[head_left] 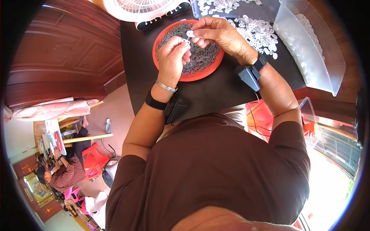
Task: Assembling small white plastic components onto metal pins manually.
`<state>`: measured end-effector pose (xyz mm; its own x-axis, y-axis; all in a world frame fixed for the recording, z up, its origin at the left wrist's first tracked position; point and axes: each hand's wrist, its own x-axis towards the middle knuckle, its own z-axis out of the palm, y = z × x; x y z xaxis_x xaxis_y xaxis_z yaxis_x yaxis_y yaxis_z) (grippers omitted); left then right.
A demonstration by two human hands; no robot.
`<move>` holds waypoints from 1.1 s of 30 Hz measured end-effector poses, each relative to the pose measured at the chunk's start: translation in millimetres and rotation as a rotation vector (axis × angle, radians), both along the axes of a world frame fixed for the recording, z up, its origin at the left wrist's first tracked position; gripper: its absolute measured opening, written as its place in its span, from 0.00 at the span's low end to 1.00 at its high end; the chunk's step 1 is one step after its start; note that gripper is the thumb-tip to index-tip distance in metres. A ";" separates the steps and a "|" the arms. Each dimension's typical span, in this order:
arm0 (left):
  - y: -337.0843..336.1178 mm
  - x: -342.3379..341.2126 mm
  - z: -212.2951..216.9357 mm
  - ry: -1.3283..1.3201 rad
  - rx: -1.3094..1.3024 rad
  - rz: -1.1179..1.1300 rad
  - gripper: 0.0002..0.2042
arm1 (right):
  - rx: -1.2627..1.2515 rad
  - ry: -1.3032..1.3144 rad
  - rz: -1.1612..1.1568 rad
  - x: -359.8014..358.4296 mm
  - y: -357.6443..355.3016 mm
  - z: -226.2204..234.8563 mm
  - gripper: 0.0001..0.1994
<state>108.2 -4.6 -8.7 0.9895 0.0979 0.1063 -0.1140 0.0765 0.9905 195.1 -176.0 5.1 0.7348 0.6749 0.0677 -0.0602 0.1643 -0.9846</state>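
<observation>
Over an orange-red basin (210,73) my two hands are close together. My right hand (221,36) pinches a small white oval plastic piece (190,34) between thumb and fingers. Just below it, my left hand (172,56) is closed in a pinch at a small whitish piece (185,41), too small to make out fully. Many small, slim grey pieces (196,63) fill the basin under my hands. To the right of my right hand lies a loose pile of white oval plastic pieces (259,35) on the black table (204,92).
A translucent bin (327,65) holding white pieces stands on the right. Another shallow tray (266,11) with white pieces lies at the back. A white fan (138,8) sits behind the basin. At far left, another person (69,173) sits near a red plastic chair (94,159).
</observation>
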 end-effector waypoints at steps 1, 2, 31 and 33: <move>-0.5 -0.3 1.0 0.009 0.002 0.007 0.08 | 0.001 0.000 -0.002 0.1 0.2 -0.6 0.09; -0.8 -0.6 1.7 0.018 0.003 0.014 0.08 | 0.002 -0.012 0.002 0.3 0.5 -1.3 0.09; 0.3 -1.1 2.3 0.049 -0.018 0.034 0.07 | -0.001 -0.303 -0.068 -14.6 10.9 -3.5 0.08; 0.2 -1.2 2.4 0.053 -0.008 0.039 0.07 | -0.042 -0.293 -0.060 -15.7 11.4 -2.3 0.08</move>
<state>107.0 -4.4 -6.3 0.9891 0.1371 0.0533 -0.0648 0.0805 0.9946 179.4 -164.7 2.7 0.7271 0.6372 0.2553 0.2357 0.1175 -0.9647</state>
